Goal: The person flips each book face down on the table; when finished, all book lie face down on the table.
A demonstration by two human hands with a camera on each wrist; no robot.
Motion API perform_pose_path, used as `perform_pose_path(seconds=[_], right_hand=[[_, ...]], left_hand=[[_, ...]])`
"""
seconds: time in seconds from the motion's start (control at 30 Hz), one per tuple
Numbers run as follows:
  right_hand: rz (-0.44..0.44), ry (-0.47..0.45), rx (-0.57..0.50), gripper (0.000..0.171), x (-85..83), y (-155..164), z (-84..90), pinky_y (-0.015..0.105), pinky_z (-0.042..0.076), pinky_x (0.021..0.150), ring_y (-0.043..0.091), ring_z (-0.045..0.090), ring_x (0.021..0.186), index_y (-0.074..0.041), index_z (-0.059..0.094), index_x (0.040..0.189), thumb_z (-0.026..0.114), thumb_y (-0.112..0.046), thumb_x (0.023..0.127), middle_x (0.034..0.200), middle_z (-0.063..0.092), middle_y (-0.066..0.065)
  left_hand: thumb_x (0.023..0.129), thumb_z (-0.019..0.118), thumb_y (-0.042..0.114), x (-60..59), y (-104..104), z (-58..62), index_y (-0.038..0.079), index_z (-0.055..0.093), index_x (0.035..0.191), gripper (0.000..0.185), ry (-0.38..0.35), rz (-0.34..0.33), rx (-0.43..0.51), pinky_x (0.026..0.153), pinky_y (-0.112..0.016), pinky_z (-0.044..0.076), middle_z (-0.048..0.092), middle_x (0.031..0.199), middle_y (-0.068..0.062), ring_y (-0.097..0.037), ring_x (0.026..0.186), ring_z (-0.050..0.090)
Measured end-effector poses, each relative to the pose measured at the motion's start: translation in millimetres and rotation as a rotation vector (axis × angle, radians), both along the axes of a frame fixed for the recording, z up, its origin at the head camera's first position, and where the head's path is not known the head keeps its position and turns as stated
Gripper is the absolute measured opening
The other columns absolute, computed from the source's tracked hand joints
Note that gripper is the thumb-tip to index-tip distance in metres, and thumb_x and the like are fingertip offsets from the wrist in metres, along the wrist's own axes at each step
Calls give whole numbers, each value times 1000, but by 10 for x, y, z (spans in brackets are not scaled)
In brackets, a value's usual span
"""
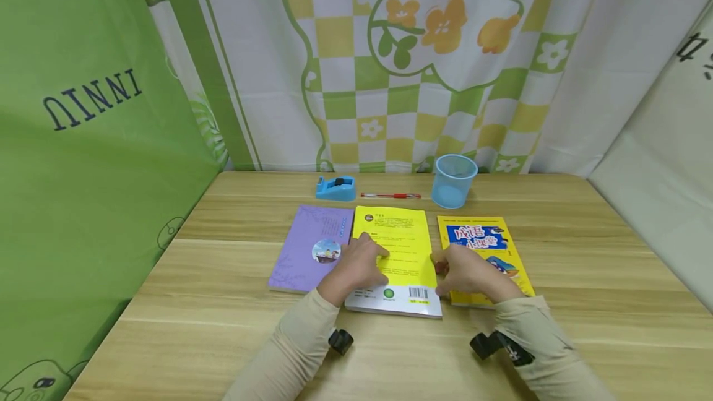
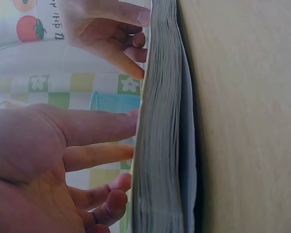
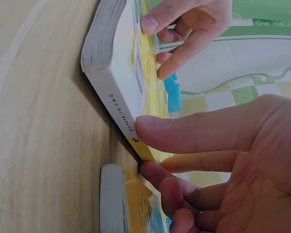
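Note:
A yellow book (image 1: pixel 398 237) lies back cover up in the middle of the wooden table (image 1: pixel 223 302), between a purple book (image 1: pixel 306 246) and a yellow-and-blue book (image 1: pixel 484 237). My left hand (image 1: pixel 359 265) rests flat on its cover, fingers straight. The left wrist view shows those fingers (image 2: pixel 102 127) touching the cover above the page edge (image 2: pixel 157 145). At the book's right edge my right hand (image 1: pixel 465 274) pinches it. In the right wrist view the thumb (image 3: pixel 184 131) presses the book (image 3: pixel 116 82) at its spine, with the other fingers curled low against the same side.
A blue tape dispenser (image 1: pixel 336 188), a red pen (image 1: pixel 390 195) and a pale blue cup (image 1: pixel 453 179) stand behind the books. Patterned curtains close off the back and both sides. Bare wood lies left, right and in front of the books.

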State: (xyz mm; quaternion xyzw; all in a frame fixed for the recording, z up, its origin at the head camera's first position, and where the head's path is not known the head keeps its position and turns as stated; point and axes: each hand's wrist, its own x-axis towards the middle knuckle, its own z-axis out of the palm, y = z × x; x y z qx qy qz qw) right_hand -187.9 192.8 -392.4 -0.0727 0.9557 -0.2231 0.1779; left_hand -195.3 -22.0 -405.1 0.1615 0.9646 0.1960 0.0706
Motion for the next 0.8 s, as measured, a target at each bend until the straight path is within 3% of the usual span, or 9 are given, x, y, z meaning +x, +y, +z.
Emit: perform_pose_path(seconds=[0.23, 0.43, 0.5, 0.67, 0.8], right_hand=[[3, -5, 0, 56, 10, 29, 12, 37, 50, 82, 22, 56, 86, 2, 68, 125, 89, -10, 74, 99, 69, 7], [-3, 26, -78, 34, 2, 110, 62, 35, 50, 75, 22, 55, 85, -3, 73, 105, 87, -11, 76, 97, 67, 7], [6, 55, -131, 34, 2, 133, 88, 33, 50, 70, 21, 55, 82, -2, 72, 110, 84, -12, 79, 96, 66, 7], [65, 141, -236, 56, 22, 156, 199, 28, 51, 64, 19, 56, 83, 4, 60, 135, 79, -15, 86, 98, 68, 5], [99, 223, -265, 53, 64, 175, 310, 28, 52, 67, 19, 61, 88, 2, 61, 136, 77, -18, 89, 103, 71, 7]], left_hand=[[76, 87, 21, -5, 4, 17, 10, 74, 122, 49, -10, -14, 12, 84, -40, 35, 61, 112, -9, -23, 97, 48], [81, 84, 29, -21, -17, 55, 10, 71, 128, 52, -5, -16, 83, 82, -41, 36, 63, 116, -11, -23, 100, 50], [84, 82, 32, -17, -23, 67, 10, 68, 131, 54, 4, -25, 109, 82, -41, 37, 63, 117, -11, -23, 101, 52], [88, 77, 37, 5, -25, 121, 11, 63, 137, 57, -1, -66, 166, 86, -42, 39, 62, 118, -12, -25, 106, 55], [91, 74, 38, 41, -7, 186, 12, 60, 139, 57, -26, -79, 216, 91, -43, 41, 61, 123, -12, -27, 111, 56]])
